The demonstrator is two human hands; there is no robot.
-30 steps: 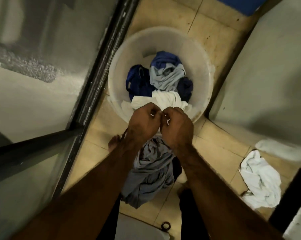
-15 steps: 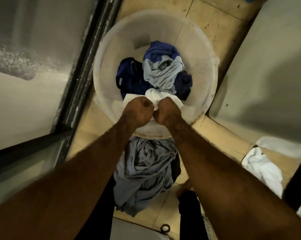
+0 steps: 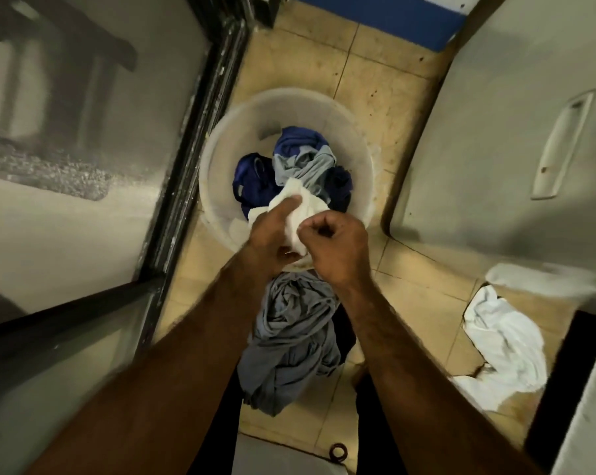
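A round white plastic tub [image 3: 217, 159] stands on the tiled floor with dark blue and light grey-blue clothes [image 3: 303, 162] inside. Over its near rim both my hands hold a white cloth [image 3: 306, 207]. My left hand [image 3: 272, 234] grips it from the left, thumb stretched along the fabric. My right hand [image 3: 337, 248] has its fingers curled and pinches the cloth's right edge. A grey garment [image 3: 293, 341] hangs bunched below my wrists, in front of the tub.
A glass door with a black frame [image 3: 186, 159] runs along the left. A grey appliance with a recessed handle [image 3: 560, 145] stands to the right. A crumpled white cloth [image 3: 502, 341] lies on the floor at right. A small dark ring [image 3: 337, 452] lies near my feet.
My fists were pressed together on the white cloth; now they have parted slightly and lifted it, the left thumb extended. The camera has tilted back, so the tub looks farther off.
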